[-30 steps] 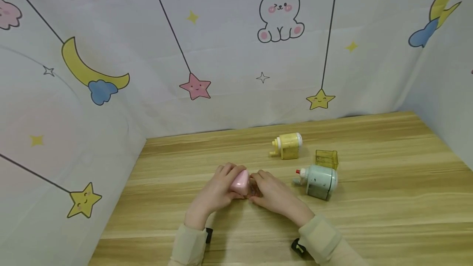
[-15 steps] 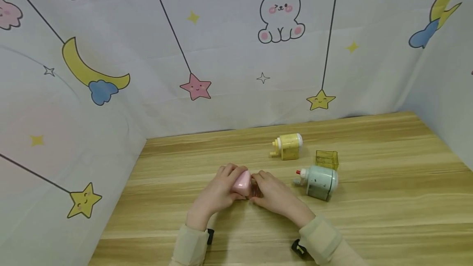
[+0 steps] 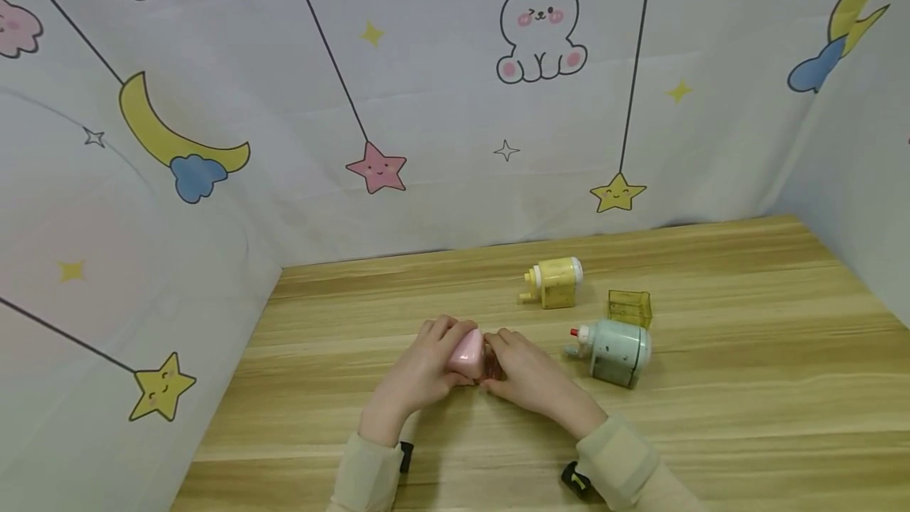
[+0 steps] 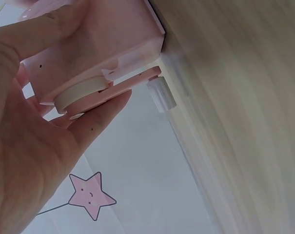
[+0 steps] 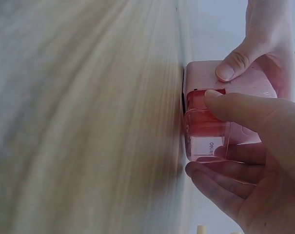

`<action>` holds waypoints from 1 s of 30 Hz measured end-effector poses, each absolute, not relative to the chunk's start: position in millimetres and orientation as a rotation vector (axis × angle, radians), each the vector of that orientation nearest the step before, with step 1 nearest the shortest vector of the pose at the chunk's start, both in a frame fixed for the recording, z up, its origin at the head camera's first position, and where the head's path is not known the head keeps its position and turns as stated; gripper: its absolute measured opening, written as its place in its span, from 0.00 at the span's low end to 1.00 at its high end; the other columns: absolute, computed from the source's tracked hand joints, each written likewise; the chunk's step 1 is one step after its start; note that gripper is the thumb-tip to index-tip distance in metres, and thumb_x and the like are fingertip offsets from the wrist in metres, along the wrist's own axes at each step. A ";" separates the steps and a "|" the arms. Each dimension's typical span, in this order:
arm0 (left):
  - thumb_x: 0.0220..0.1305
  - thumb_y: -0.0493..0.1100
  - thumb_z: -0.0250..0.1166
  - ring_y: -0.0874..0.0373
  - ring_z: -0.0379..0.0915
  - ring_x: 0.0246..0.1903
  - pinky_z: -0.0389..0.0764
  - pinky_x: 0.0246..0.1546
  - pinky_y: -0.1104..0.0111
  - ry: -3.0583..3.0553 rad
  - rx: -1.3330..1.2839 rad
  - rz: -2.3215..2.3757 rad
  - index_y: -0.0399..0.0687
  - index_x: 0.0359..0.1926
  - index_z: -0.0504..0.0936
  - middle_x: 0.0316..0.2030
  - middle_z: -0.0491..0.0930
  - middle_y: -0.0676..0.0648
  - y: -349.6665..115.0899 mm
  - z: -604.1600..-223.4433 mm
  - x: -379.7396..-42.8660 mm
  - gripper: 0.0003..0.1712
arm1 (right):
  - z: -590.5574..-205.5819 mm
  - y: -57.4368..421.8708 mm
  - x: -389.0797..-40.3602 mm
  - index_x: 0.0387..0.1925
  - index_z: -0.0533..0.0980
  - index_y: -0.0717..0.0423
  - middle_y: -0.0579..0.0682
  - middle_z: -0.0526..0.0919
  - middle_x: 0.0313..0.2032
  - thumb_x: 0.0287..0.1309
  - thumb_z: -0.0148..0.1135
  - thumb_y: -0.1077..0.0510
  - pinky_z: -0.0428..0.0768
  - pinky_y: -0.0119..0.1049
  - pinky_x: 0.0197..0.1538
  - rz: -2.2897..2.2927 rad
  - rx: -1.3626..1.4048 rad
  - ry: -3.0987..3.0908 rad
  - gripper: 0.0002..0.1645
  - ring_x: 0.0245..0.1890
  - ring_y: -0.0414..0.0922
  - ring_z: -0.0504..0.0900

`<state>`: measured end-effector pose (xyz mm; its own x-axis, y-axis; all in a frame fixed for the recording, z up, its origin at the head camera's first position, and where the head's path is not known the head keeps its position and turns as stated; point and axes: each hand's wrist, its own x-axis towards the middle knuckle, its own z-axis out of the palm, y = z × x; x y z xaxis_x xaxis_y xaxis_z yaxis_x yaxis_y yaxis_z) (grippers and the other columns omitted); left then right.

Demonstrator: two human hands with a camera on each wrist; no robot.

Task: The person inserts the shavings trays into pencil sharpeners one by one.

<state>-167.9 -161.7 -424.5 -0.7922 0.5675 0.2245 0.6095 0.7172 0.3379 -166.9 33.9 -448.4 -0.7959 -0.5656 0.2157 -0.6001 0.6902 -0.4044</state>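
Resting pink sharpener [image 3: 466,352]: on the table [image 3: 306,417], between left hand [image 3: 421,362] and right hand [image 3: 526,371]
Clear drawer [image 5: 205,130]: jutting sideways from the body toward right hand, the nearer one
Right-hand grip: clamped on drawer, thumb opposite fingers
Left-hand grip: curled round pink body, alongside crank [image 4: 143,78]
Mint sharpener [image 3: 617,350]: rightward, near right hand

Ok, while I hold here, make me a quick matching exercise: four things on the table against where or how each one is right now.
1. pink sharpener
2. yellow sharpener
3. pale green sharpener
4. see-through yellow tray

A. has a red tip
B. directly behind the pale green sharpener
C. nearest the backdrop
D. held by left hand and right hand

Pairs: 1-D, 2-C, 3-A, 4-B
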 end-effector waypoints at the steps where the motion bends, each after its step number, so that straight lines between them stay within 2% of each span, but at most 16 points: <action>1: 0.42 0.44 0.72 0.56 0.60 0.48 0.75 0.47 0.58 -2.815 -0.966 -0.610 0.51 0.58 0.67 0.47 0.69 0.49 -161.7 -424.4 -167.8 0.39 | -448.5 33.8 -166.9 0.53 0.68 0.63 0.48 0.74 0.36 0.45 0.66 0.45 0.76 0.37 0.34 0.720 0.974 -2.819 0.37 0.34 0.41 0.68; 12: 0.44 0.43 0.71 0.56 0.59 0.48 0.75 0.46 0.58 -2.828 -0.958 -0.621 0.53 0.59 0.66 0.48 0.68 0.48 -160.4 -423.6 -166.9 0.39 | -449.3 32.7 -167.8 0.53 0.67 0.65 0.52 0.76 0.39 0.45 0.67 0.46 0.78 0.42 0.40 0.766 0.974 -2.818 0.38 0.39 0.43 0.71; 20: 0.44 0.43 0.71 0.56 0.59 0.48 0.75 0.46 0.58 -2.826 -0.960 -0.618 0.54 0.59 0.66 0.47 0.69 0.48 -159.8 -425.2 -166.7 0.39 | -449.2 32.2 -167.0 0.62 0.59 0.60 0.60 0.73 0.52 0.45 0.67 0.47 0.75 0.50 0.50 0.875 0.933 -2.867 0.46 0.50 0.51 0.70; 30: 0.44 0.42 0.71 0.56 0.59 0.48 0.75 0.46 0.59 -2.811 -0.965 -0.606 0.53 0.59 0.66 0.48 0.69 0.49 -158.5 -426.1 -167.3 0.39 | -448.6 31.6 -166.8 0.62 0.57 0.61 0.61 0.74 0.50 0.44 0.68 0.49 0.76 0.49 0.48 0.894 0.921 -2.852 0.47 0.48 0.50 0.71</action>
